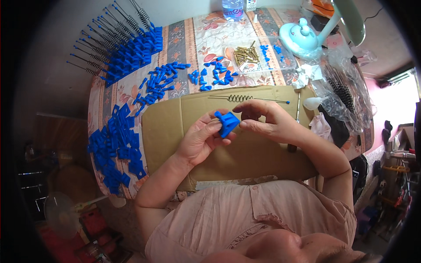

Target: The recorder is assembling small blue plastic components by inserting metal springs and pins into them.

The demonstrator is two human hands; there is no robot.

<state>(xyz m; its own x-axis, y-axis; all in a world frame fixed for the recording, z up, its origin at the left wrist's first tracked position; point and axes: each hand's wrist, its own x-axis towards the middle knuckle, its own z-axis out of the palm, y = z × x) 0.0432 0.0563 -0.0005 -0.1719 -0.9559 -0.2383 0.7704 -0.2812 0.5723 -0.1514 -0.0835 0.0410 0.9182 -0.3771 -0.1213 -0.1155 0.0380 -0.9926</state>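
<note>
A blue plastic part with a flat flared side and a short stem is pinched in the fingers of my left hand, above a sheet of brown cardboard. Close by its right edge is my right hand, thumb and index finger curved toward the part with a gap between them. Whether the right fingertips touch it is hard to make out. Just beyond my hands, a metal spring on a rod with a blue tip lies across the cardboard. A screwdriver lies at the cardboard's right side, its handle partly under my right forearm.
Flat blue pieces are heaped at left, blue cone-like pieces beyond. Assembled blue stands with springs fill the far left. Brass screws lie in a clear tray. A lamp, bottle and bagged springs stand around.
</note>
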